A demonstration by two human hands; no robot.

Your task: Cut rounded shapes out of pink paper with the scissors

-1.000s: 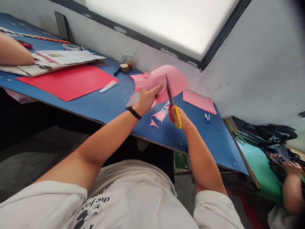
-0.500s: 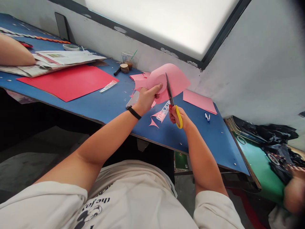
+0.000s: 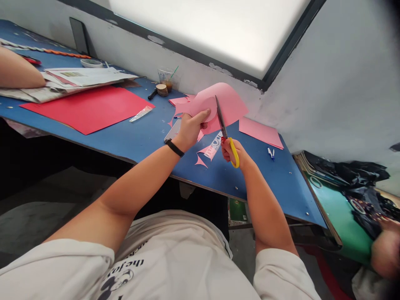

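Observation:
My left hand point(image 3: 194, 127) pinches a sheet of pink paper point(image 3: 229, 102) above the blue table, thumb on top. Part of the sheet is a rounded, partly cut-out shape under my thumb, and the far side curls up. In my right hand point(image 3: 233, 151) is a pair of scissors point(image 3: 221, 116) with yellow and red handles. Their blades point up and away from me, at the edge of the rounded shape. Pink paper scraps point(image 3: 201, 161) lie below my hands, beside a clear printed plastic strip point(image 3: 213, 146). A phone-like flat object point(image 3: 171, 131) is partly hidden behind my left wrist.
Red paper point(image 3: 90, 109) and newspapers point(image 3: 34, 91) lie left, with another person's arm point(image 3: 19, 68) resting there. A plastic cup point(image 3: 165, 79) stands near the wall. Folded pink paper point(image 3: 261, 132) and a blue-white pen-like item point(image 3: 271, 153) are right. A green table point(image 3: 346, 225) adjoins.
The whole view has shifted very slightly. My hands, the pink paper and the scissors keep nearly the same position.

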